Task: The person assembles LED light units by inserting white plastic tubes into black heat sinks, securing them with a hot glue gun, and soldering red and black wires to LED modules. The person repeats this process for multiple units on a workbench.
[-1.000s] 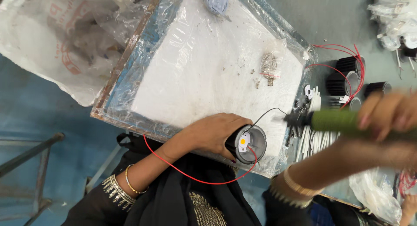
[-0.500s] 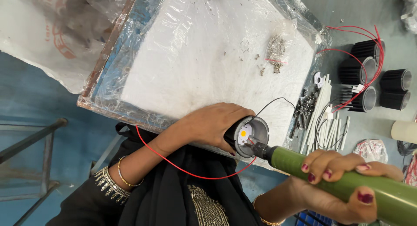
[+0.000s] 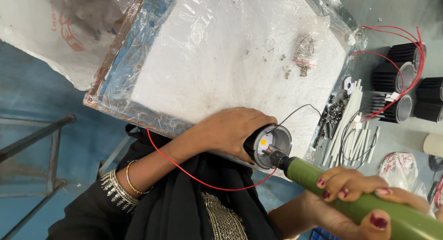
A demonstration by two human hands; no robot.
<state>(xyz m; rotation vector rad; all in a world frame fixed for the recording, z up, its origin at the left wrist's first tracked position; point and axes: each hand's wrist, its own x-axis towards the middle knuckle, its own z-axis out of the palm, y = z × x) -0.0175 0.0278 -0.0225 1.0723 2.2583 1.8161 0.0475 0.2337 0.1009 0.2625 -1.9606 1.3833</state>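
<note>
My left hand (image 3: 226, 131) grips a black round lamp housing (image 3: 272, 144) at the near edge of the white padded work board (image 3: 221, 69). A yellow disc shows inside the housing's open end. My right hand (image 3: 364, 203) holds a green electric screwdriver (image 3: 360, 201), and its tip sits inside the housing next to the disc. A red wire (image 3: 194, 177) and a black wire (image 3: 300, 112) run out from the housing.
Several finned black housings (image 3: 401, 83) with red wires lie at the right. Beside the board lie white sleeves (image 3: 350, 120), dark screws (image 3: 330, 115) and a small bag of screws (image 3: 303, 51). A white sack (image 3: 50, 32) is at upper left, above a metal frame (image 3: 41, 143).
My right hand brought the green screwdriver down from the right and set its tip into the housing. The left hand kept hold of the housing.
</note>
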